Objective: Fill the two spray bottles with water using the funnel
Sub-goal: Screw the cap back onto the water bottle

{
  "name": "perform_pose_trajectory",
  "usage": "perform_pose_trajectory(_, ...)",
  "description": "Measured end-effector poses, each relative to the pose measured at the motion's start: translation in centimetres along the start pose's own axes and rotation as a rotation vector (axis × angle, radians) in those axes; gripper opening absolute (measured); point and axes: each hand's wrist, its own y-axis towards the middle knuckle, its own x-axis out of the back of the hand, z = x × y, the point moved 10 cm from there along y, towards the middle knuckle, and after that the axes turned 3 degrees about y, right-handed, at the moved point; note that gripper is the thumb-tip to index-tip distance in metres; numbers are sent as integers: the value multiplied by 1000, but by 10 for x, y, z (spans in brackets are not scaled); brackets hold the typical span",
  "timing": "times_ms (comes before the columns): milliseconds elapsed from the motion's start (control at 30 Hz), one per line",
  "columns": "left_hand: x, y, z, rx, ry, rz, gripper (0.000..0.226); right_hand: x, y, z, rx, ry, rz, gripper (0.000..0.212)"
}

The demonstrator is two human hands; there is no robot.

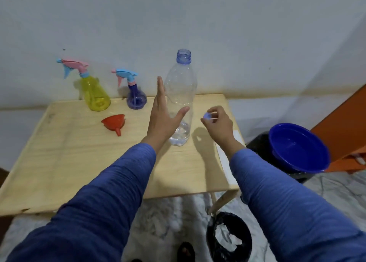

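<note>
Blue sleeves fill the foreground, reaching over the pale wooden desk (65, 162). Standing on it, uncapped, is a tall clear water bottle (181, 95) with only a little water at its foot; it looks light, thin-walled and easy to tip, so a hold around the middle would suit it best. Against the wall at the back stand the yellow spray bottle (95, 95) and, to its right, the smaller blue spray bottle (136, 97), both with trigger heads on; gripping the body while twisting the collar seems wise. In front of them, the red funnel (113, 123) lies on its side, stiff and light. Of the hands, the left hand (162, 113) is spread loose beside the water bottle, thumb at its wall; the right hand (216, 123) pinches the small blue cap (208, 116). A blue basin (297, 148) sits off the desk's right edge above marbled floor.
</note>
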Motion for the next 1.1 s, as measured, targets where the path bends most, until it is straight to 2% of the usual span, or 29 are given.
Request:
perform_pose_trajectory(67, 7, 9, -12, -24, -10, -23, 106, 14, 15, 53, 62, 274, -63, 25)
perform_pose_trajectory(133, 13, 18, -22, -30, -16, -40, 107, 18, 24, 106, 166, 458, -3, 34)
perform_pose_trajectory(200, 15, 27, -29, -40, -14, -43, 109, 19, 26, 151, 276, 527, 81, 37)
perform_pose_trajectory(300, 13, 36, -34, -49, -12, -21, 107, 11, 23, 189, 394, 524, 176, 29)
perform_pose_trajectory(567, 4, 38, -22, 10, -118, 8, 88, -13, 24, 182, 373, 509, 333, 20)
perform_pose_trajectory(800, 1, 36, -22, 21, -179, -6, 81, -14, 25, 188, 393, 427, 278, 27)
perform_pose_trajectory(933, 1, 34, -21, 14, -179, -8, 79, -30, 21, 186, 349, 408, 491, 44)
perform_pose_trajectory(1000, 2, 33, -20, 16, -176, -6, 79, -30, 20, 186, 345, 419, 549, 42)
perform_pose_trajectory(1100, 2, 33, -22, 17, -182, -6, 79, -23, 22, 186, 347, 426, 425, 32)
